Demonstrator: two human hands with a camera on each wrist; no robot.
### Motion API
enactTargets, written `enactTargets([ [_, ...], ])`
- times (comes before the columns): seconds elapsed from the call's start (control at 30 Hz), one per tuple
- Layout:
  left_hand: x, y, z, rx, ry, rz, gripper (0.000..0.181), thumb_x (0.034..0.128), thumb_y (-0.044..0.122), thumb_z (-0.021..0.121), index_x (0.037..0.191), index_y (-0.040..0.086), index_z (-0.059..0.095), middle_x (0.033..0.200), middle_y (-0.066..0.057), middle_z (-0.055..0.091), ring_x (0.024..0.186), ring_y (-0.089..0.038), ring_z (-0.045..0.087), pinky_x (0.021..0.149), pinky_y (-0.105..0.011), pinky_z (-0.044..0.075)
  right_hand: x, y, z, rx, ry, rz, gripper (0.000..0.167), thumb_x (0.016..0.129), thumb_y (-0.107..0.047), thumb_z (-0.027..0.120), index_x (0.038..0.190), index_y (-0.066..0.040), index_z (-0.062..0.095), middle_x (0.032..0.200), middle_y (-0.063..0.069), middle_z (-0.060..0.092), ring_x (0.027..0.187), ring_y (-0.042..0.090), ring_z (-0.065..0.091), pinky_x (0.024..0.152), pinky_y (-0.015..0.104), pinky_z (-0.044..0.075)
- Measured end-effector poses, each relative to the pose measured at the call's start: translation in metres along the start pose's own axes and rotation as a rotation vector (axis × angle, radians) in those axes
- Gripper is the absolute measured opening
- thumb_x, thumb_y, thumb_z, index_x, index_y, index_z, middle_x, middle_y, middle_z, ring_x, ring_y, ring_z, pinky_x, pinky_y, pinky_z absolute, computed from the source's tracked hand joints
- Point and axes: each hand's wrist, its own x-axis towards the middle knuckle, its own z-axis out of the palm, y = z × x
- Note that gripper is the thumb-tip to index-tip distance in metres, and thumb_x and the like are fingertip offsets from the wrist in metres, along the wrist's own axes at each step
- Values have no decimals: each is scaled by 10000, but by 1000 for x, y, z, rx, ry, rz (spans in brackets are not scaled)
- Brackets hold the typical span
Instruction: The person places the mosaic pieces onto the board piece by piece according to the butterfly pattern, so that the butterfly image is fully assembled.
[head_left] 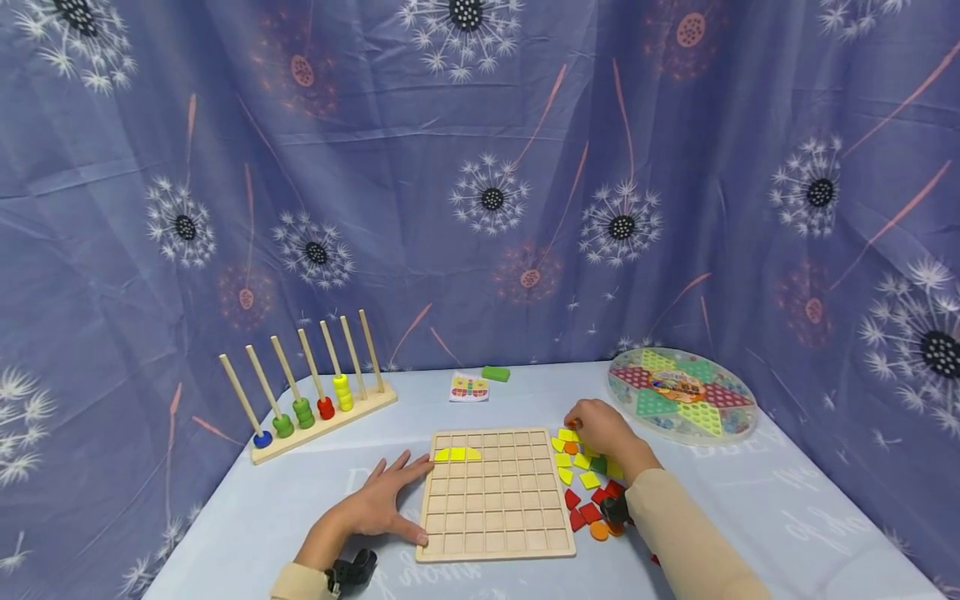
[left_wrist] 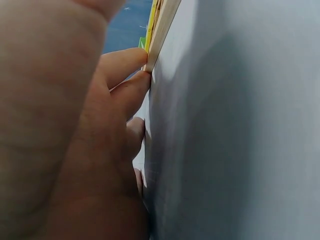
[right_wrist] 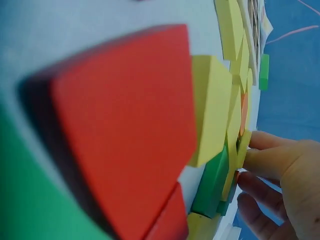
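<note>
A wooden grid board (head_left: 495, 521) lies on the table, with a short row of yellow tiles (head_left: 458, 454) near its upper left. My left hand (head_left: 382, 500) rests at the board's left edge, fingers spread and thumb at the near corner. In the left wrist view, fingertips (left_wrist: 132, 60) touch the board's side. My right hand (head_left: 603, 429) reaches into loose tiles right of the board, fingers bent. In the right wrist view its fingertips are at a tilted yellow tile (right_wrist: 243, 148) and seem to pinch it. Red tiles (head_left: 591, 512) lie nearer, partly hidden by the wrist.
At the back left stands a wooden peg stand (head_left: 330, 429) with coloured beads. A picture card (head_left: 469, 387) and a green block (head_left: 496, 373) lie behind the board. The round star-patterned game board (head_left: 682, 396) is at the back right. A patterned curtain (head_left: 480, 250) hangs behind.
</note>
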Motion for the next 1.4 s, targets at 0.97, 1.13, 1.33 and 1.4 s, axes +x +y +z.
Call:
enactTargets([
  [0.97, -1, 3, -1, -13, -5, 1, 1067, 637, 639, 788, 1507, 200, 352, 1564, -37, 257, 1440, -362, 70, 1090, -629, -22, 0, -45, 3, 238, 36, -45, 252, 887, -224, 704, 1087, -74, 739, 924, -18, 625, 797, 126, 578, 699, 338, 520],
  [1.13, 0, 3, 0, -9, -4, -2, 1069, 632, 655, 780, 1506, 212, 355, 1563, -27, 261, 1441, -358, 71, 1091, -627, -19, 3, -58, 9, 256, 6, -160, 191, 929, -177, 653, 1057, -68, 746, 901, -32, 616, 813, 122, 562, 706, 326, 506],
  [1.33, 0, 4, -1, -6, -5, -7, 1067, 633, 652, 781, 1504, 203, 359, 1562, -30, 262, 1440, -359, 71, 1088, -635, -16, 6, -76, 18, 312, -40, -240, 175, 933, -182, 650, 1044, -84, 743, 887, -53, 591, 802, 111, 559, 701, 307, 503],
  [1.4, 1, 4, -1, -3, -5, -5, 1064, 635, 657, 776, 1505, 211, 356, 1563, -25, 259, 1441, -355, 70, 1089, -633, -15, 8, -82, 21, 322, -44, -253, 169, 930, -183, 654, 1034, -86, 746, 888, -62, 590, 799, 105, 558, 704, 300, 504],
])
